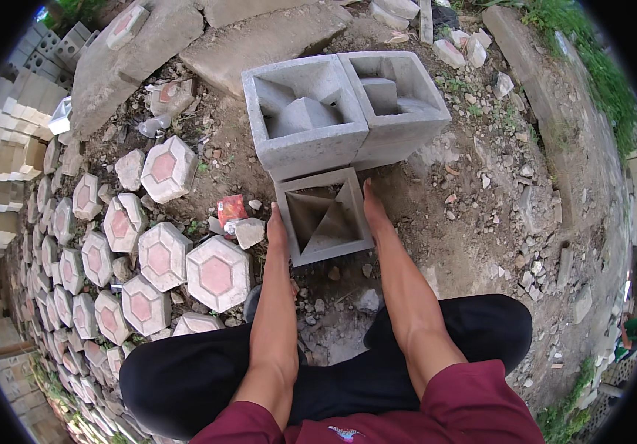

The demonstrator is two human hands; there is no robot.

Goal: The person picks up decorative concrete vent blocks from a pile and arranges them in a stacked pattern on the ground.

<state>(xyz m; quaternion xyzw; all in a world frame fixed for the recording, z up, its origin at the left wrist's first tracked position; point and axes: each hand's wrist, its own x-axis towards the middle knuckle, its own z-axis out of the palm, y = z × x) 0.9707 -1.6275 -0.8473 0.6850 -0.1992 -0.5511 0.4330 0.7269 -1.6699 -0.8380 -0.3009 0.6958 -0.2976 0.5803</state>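
Between my two hands is a square grey concrete vent block (324, 255) with slanted faces inside its hollow. My left hand (277, 231) presses flat against its left side. On the opposite side, my right hand (375, 207) grips it with the thumb pointing up along the edge. The block's far edge meets the front of a stack of similar vent blocks. A left block (311, 139) and a right block (400, 122) top that stack side by side, their hollows facing up. My fingers are mostly hidden behind the held block's sides.
Hexagonal pavers (218, 274) with pink centres cover the ground at left. A red wrapper (231, 209) and a broken stone (250, 232) lie by my left hand. Concrete slabs (259, 48) lie beyond the stack. At right, rubble-strewn soil runs to a long concrete kerb (533, 74). Block piles (22, 111) stand far left.
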